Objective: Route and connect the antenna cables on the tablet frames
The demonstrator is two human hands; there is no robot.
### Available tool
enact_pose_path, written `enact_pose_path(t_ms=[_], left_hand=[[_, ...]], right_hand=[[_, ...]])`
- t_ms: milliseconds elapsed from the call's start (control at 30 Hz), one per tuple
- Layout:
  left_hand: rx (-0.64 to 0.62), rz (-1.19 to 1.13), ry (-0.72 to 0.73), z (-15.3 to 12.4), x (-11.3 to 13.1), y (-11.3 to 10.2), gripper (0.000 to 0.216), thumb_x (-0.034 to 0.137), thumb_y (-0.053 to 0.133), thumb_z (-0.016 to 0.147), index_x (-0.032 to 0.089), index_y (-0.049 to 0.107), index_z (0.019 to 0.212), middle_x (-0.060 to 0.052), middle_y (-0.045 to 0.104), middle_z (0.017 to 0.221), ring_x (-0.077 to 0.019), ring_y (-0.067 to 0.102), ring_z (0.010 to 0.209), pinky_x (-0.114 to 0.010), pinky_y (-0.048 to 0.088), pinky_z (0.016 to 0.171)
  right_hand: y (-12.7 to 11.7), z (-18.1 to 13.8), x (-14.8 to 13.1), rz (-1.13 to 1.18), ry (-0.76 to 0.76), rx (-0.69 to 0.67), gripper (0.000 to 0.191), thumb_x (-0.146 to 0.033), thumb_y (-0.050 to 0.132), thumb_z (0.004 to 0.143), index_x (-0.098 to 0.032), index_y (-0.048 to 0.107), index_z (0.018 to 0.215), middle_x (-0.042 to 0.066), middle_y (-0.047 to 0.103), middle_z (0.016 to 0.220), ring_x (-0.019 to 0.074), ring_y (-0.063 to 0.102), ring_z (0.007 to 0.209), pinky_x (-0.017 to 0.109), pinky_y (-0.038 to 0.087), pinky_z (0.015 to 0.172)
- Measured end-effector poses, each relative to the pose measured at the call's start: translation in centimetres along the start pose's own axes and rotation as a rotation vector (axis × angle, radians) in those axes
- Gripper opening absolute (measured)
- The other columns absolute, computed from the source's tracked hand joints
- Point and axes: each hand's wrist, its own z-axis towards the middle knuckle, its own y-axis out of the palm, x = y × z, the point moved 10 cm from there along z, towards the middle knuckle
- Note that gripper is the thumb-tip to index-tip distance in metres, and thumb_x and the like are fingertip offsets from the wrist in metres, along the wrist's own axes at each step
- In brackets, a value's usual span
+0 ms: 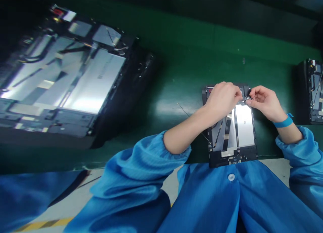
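An opened tablet (245, 125) lies at the front edge of the green bench, its silver battery panels and black ribbon cables showing. My left hand (223, 95) reaches across its upper part, thumb and fingers pinched near the top right corner. Close beside it, my right hand (264, 101) is pinched at the same corner, with a blue band (284, 121) on its wrist. Whatever tiny part sits between the fingertips is too small to make out. A thin wire (182, 107) sticks out past the tablet's left side, passing behind my left forearm.
A stack of opened tablets (108, 81) rises at the left, large and close to the camera. Another stack (315, 91) stands at the right edge. The green bench top (181, 71) runs between them. Blue cloth (32, 192) shows at the lower left.
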Motion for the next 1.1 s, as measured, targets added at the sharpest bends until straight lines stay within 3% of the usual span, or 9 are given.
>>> enact_pose_path(t_ms=[267,533,833,967,1033,1100], left_hand=[[0.041,-0.044,0.026,0.1,0.3,-0.2,0.018,0.02,0.065,0.094,0.017,0.082,0.087,-0.008,0.08,0.092,-0.0249,0.071,0.093,-0.039,0.052,0.09],[-0.051,-0.012,-0.023,0.3,0.7,-0.1,0.02,0.016,0.063,0.095,0.016,0.083,0.091,-0.011,0.081,0.098,-0.0287,0.073,0.099,-0.042,0.052,0.09],[-0.003,-0.017,0.023,0.5,0.8,-0.3,0.019,0.014,0.062,0.092,0.015,0.081,0.09,-0.01,0.078,0.097,-0.0261,0.071,0.096,-0.039,0.055,0.09],[0.157,0.014,0.04,-1.5,0.7,-3.4,0.027,0.016,0.059,0.094,0.014,0.075,0.115,-0.014,0.072,0.12,-0.0275,0.068,0.11,-0.039,0.054,0.095],[0.208,0.058,0.014,-3.5,0.2,-4.4,0.027,0.017,0.056,0.096,0.014,0.073,0.116,-0.013,0.072,0.116,-0.0264,0.068,0.106,-0.039,0.054,0.093],[0.166,0.122,-0.019,-5.5,-0.3,-3.9,0.022,0.018,0.054,0.096,0.015,0.073,0.107,-0.011,0.074,0.104,-0.0248,0.068,0.096,-0.038,0.054,0.089]], right_hand=[[-0.3,-0.3,-0.6,-0.038,-0.026,0.02,0.04,-0.031,0.098,0.063,-0.023,0.066,0.086,-0.002,0.064,0.085,0.0106,0.056,0.072,0.026,0.049,0.065],[-0.7,0.0,-0.2,-0.044,-0.011,0.01,0.037,-0.028,0.095,0.062,-0.023,0.067,0.086,-0.002,0.063,0.082,0.0115,0.057,0.073,0.026,0.049,0.064],[-0.1,-0.1,-0.8,-0.147,-0.059,0.058,0.029,-0.022,0.082,0.063,-0.023,0.064,0.086,-0.004,0.06,0.077,0.0106,0.053,0.067,0.027,0.043,0.061],[-0.3,0.3,-0.4,-0.12,-0.05,0.119,0.029,-0.021,0.079,0.06,-0.023,0.062,0.084,-0.006,0.055,0.073,0.0096,0.048,0.064,0.027,0.04,0.06],[-1.0,0.4,0.2,0.011,-0.015,0.16,0.028,-0.025,0.078,0.063,-0.024,0.058,0.082,-0.007,0.05,0.07,0.0094,0.046,0.062,0.026,0.039,0.059],[-1.7,0.5,0.8,0.148,0.015,0.196,0.028,-0.03,0.077,0.066,-0.026,0.054,0.082,-0.008,0.044,0.067,0.0096,0.043,0.059,0.026,0.038,0.056]])
